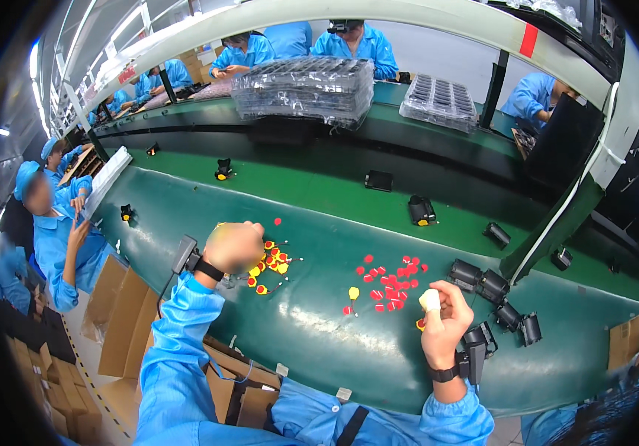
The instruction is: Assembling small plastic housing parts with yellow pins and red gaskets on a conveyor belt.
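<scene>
My left hand [234, 249] is curled at the left edge of a pile of small round yellow pieces [272, 262] with red faces and short wires. Its fingertips are blurred or turned away, so what they hold is hidden. Farther right, my right hand [447, 323] is closed in a pinch, with pale covers [429, 299] on its fingertips; anything between them is too small to name. A yellow and red piece [420, 324] shows beside its thumb. Between my hands lie many loose red discs [392, 285] and one yellow wired piece [354, 293].
Black device housings [493, 285] cluster right of my right hand on the green bench [312, 320]. More black units [421, 211] sit on the green strip beyond. Wrapped tray stacks [303, 89] stand farther back. Co-workers sit left and behind; cardboard boxes [122, 320] are at left.
</scene>
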Motion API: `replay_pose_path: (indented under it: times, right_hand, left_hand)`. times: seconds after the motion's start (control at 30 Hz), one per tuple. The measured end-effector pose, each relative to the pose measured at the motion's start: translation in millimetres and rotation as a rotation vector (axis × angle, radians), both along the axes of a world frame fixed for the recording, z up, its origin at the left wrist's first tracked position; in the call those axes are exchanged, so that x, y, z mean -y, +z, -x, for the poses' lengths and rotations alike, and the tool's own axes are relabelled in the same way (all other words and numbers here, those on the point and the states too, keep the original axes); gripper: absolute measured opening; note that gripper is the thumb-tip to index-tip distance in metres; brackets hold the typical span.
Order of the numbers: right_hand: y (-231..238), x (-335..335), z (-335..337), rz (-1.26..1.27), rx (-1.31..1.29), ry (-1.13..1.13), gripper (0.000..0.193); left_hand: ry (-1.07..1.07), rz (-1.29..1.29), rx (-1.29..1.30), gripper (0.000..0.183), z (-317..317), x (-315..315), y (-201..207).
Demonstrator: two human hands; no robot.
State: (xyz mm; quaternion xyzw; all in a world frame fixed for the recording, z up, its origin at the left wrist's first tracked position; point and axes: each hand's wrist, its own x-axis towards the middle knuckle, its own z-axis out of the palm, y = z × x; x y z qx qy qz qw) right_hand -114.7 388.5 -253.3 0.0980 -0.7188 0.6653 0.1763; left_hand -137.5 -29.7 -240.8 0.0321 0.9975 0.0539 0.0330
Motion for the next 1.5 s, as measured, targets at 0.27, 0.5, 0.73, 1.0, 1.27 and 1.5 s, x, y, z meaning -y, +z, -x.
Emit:
replay_pose_path:
  times: [0.27,0.5,0.73,1.0,1.27,1.5]
  right_hand:
    - [2,-3,9,0.136,0.119,0.045,0.012]
    - [3,3,5,0.577,0.512,0.913,0.031]
    - [6,-12,7,0.6,0.674,0.918,0.022]
    - [-2,-11,11,0.701,0.732,0.788,0.018]
    - [-1,-8,10,0.608,0.702,0.732,0.018]
    - [0,-13,11,0.716,0.733,0.763,0.013]
  left_hand:
    - [0.035,-0.32,-0.549,0.011,-17,-75,55]
    - [-0.483,-1.346,0.093,0.009,-34,-228,35]
    - [-0.487,-1.335,-0.099,0.017,-30,-230,-10]
    - [-0.228,-1.73,0.198,0.01,-30,-234,-13]
    - [-0.212,-1.768,0.386,0.009,-27,-233,-17]
    - [-0.33,-1.363,-0.043,0.005,-23,-228,-23]
